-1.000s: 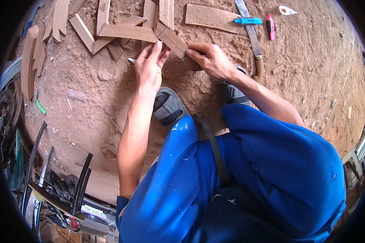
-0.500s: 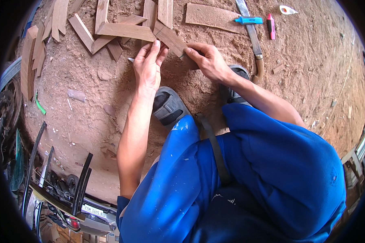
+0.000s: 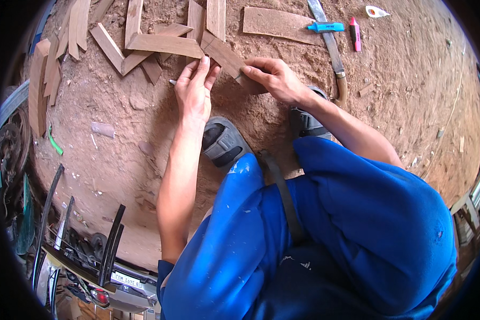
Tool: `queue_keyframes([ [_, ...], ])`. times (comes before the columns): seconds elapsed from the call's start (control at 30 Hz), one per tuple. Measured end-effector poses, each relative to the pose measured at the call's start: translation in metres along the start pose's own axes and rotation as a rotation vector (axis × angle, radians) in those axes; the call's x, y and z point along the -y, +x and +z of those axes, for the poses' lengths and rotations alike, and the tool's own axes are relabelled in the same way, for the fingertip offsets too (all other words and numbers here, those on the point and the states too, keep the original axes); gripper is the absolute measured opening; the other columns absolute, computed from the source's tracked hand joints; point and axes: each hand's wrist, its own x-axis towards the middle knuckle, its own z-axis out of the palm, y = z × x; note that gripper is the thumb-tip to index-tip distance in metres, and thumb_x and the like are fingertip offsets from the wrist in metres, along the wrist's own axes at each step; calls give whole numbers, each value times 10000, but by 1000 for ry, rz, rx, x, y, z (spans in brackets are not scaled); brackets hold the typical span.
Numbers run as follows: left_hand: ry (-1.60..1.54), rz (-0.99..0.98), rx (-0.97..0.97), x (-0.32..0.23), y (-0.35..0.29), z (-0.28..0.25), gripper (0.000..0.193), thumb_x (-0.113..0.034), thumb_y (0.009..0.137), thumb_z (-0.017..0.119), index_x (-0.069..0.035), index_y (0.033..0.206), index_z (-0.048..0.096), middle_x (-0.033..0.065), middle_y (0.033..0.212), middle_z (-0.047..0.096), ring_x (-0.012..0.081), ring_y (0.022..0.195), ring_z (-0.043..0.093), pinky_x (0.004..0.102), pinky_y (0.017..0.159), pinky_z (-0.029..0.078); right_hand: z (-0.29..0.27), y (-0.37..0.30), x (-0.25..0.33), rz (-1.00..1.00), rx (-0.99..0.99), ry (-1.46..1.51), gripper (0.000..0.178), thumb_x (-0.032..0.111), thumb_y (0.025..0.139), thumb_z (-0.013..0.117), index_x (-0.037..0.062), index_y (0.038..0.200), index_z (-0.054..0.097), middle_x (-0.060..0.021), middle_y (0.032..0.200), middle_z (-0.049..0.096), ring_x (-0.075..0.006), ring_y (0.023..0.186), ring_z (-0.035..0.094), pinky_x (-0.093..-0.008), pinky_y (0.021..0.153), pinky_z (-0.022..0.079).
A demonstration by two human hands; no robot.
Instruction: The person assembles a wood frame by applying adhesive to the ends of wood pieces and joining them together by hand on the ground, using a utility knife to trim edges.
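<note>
My left hand (image 3: 194,89) pinches the pointed right end of a flat wooden strip (image 3: 165,45) between thumb and fingers. With thumb on top, my right hand (image 3: 274,79) grips a second wooden strip (image 3: 223,55) near its lower end; its fingers underneath are mostly hidden. That strip slants down to the right, with its upper end against the tip of the first. A dark line crosses it near my right thumb; I cannot tell whether this is a mark or a joint. More wooden strips (image 3: 108,47) lie around and under the first, some joined at angles.
Right of the strips, a wide wooden board (image 3: 277,23) lies by a long knife (image 3: 333,53) with a blue marker (image 3: 326,26) across it. Beyond are a pink marker (image 3: 356,35) and a white glue bottle (image 3: 377,12). My sandalled feet (image 3: 225,142) stand just below my hands.
Both hands keep their grips. Under my right hand, the lower end of the slanting strip now shows more of its lit face. The whole view has shifted slightly.
</note>
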Motion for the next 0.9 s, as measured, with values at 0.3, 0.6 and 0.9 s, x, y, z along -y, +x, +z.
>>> queue_keyframes([
  [0.3,-13,-42,29,0,1,1,220,-164,998,705,-48,1181,670,45,1173,699,148,1088,663,303,981,542,-1,0,-8,-70,-6,-116,380,268,1069,593,-38,1290,641,-88,1069,737,-127,972,691,-308,877,575],
  [0.6,36,-47,-9,0,1,3,181,-159,995,713,-56,1142,687,23,1128,692,120,1036,649,298,929,542,7,19,-5,-124,-20,-234,374,271,1068,587,-31,1278,652,-80,1044,743,-115,954,673,-291,844,560],
  [0.9,24,-73,40,-3,3,2,215,-182,997,712,-57,1167,671,67,1152,708,176,1079,679,327,948,553,5,19,8,-165,-26,-328,367,281,1047,596,-22,1234,687,-92,933,738,-109,880,645,-310,795,536],
])
